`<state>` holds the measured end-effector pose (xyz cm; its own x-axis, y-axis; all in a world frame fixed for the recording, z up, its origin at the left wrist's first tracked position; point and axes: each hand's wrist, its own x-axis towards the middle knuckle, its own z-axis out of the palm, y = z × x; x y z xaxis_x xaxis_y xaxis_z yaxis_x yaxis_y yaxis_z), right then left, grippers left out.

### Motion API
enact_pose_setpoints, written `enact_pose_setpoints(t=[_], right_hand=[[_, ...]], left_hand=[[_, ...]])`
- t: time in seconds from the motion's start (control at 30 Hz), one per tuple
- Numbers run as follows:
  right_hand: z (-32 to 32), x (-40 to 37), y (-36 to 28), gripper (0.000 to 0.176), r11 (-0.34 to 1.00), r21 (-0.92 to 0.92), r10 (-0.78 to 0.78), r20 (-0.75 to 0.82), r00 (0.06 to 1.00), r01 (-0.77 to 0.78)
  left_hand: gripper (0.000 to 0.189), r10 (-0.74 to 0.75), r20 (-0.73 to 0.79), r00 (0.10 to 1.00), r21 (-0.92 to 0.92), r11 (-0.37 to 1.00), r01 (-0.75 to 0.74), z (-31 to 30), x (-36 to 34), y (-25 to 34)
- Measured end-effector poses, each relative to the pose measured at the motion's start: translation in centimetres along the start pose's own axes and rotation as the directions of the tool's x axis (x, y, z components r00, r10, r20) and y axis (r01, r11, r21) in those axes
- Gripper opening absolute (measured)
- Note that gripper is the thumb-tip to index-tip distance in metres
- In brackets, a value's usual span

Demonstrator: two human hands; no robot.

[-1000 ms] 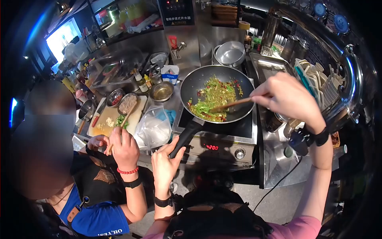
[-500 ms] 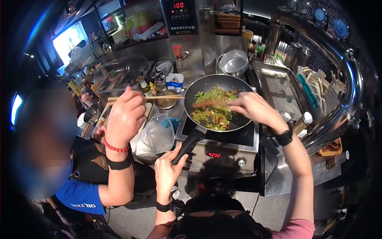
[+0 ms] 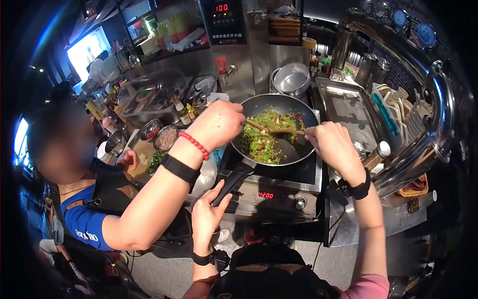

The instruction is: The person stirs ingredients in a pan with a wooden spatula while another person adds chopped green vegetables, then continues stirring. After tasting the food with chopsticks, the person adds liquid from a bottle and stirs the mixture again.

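Observation:
My left hand point(image 3: 207, 213) is wrapped round the black handle point(image 3: 234, 181) of a dark frying pan point(image 3: 300, 145), which rests on the cooktop point(image 3: 308, 172). In my right hand point(image 3: 332, 143) is a wooden spatula point(image 3: 290, 132), its end among the food in the pan. That food is a chopped green and yellow mix point(image 3: 269, 147) with red bits. From the left, a co-worker's hand point(image 3: 220, 122) with a red bead bracelet reaches over the pan's edge. It holds wooden chopsticks point(image 3: 256, 125), whose tips touch the food near the spatula.
Bowls of red pieces point(image 3: 150, 130) and of a pale ingredient point(image 3: 166, 138) stand left, beside chopped greens point(image 3: 155, 162). Behind the pan are stacked metal pots point(image 3: 293, 78). A metal tray point(image 3: 348, 112) and a shaker jar point(image 3: 377, 155) lie to the right.
The co-worker's hand has come right and brought the chopsticks down into the pan. My spatula has shifted right within the food. My left hand stays on the handle.

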<state>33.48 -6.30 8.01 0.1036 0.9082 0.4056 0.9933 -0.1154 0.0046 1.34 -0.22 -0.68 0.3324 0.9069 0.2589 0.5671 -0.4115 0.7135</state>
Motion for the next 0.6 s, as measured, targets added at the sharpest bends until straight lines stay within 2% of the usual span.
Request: enact_pose_setpoints(t=[0.1,0.13,0.23,0.47,0.5,0.6], right_hand=[[-0.1,-1.2,0.7,0.014,0.981,0.153,0.139,-0.099,0.985,-0.123],[0.1,-1.9,0.9,0.014,0.969,0.188,0.183,-0.107,0.977,-0.160],[1.2,-3.7,1.5,0.018,0.925,0.282,0.294,-0.111,0.949,-0.253],[1.7,-6.1,3.4,0.023,0.843,0.448,0.392,-0.132,0.911,-0.298],[1.3,-6.2,3.6,0.023,0.840,0.459,0.392,-0.147,0.908,-0.288],[1.1,-6.5,4.9,0.022,0.850,0.474,0.353,-0.186,0.917,-0.231]], left_hand=[[0.041,-0.088,0.006,0.996,-0.060,0.994,0.089,0.3,-0.3,-0.3],[0.042,-0.216,0.063,0.974,-0.053,0.974,0.219,-0.1,-0.3,0.9],[0.043,-0.045,-0.076,0.996,-0.061,0.997,0.041,0.9,-1.0,0.2],[0.062,-0.124,-0.300,0.946,-0.091,0.991,0.101,3.1,-3.2,0.4],[0.061,-0.225,-0.281,0.933,-0.207,0.963,0.170,3.4,-3.4,0.6],[0.050,-0.134,-0.416,0.900,-0.256,0.966,0.025,5.1,-4.1,0.2]])
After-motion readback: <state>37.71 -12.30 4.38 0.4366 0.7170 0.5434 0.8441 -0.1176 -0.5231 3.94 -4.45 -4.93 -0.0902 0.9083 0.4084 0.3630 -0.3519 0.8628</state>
